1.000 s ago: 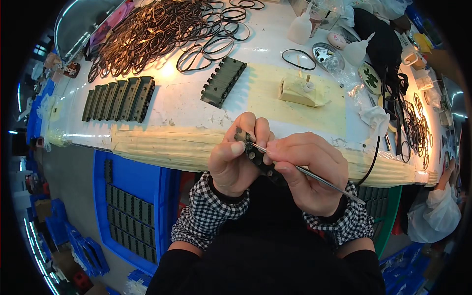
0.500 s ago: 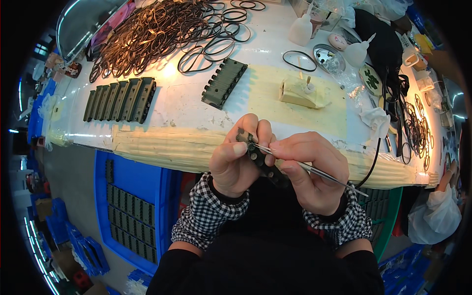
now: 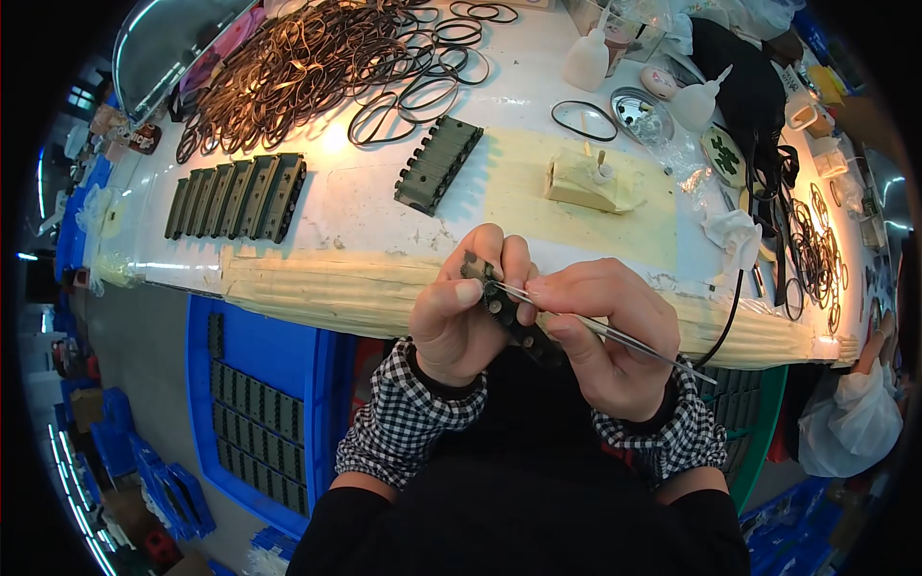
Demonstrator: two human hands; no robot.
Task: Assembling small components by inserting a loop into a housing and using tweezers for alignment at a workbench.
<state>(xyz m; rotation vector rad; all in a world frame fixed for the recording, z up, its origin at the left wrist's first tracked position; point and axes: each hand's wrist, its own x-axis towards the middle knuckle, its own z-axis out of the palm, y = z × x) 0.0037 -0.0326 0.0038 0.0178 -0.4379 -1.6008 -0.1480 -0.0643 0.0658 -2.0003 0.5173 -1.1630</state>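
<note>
Between its thumb and fingers, my left hand grips a dark green toothed plastic part with round knobs along its side, held tilted off the table's front edge. My right hand is closed on a pair of metal tweezers. The tweezers' tips touch or nearly touch the part beside my left thumb; any tiny piece between them is too small to make out. The part's lower end is partly hidden behind my right fingers. On the table beyond lie a single dark green part and a row of like parts.
A heap of black belts covers the back left. A yellowish block sits on the mat, near white squeeze bottles and a round metal dish. Below the padded edge, a blue tray holds rows of green parts.
</note>
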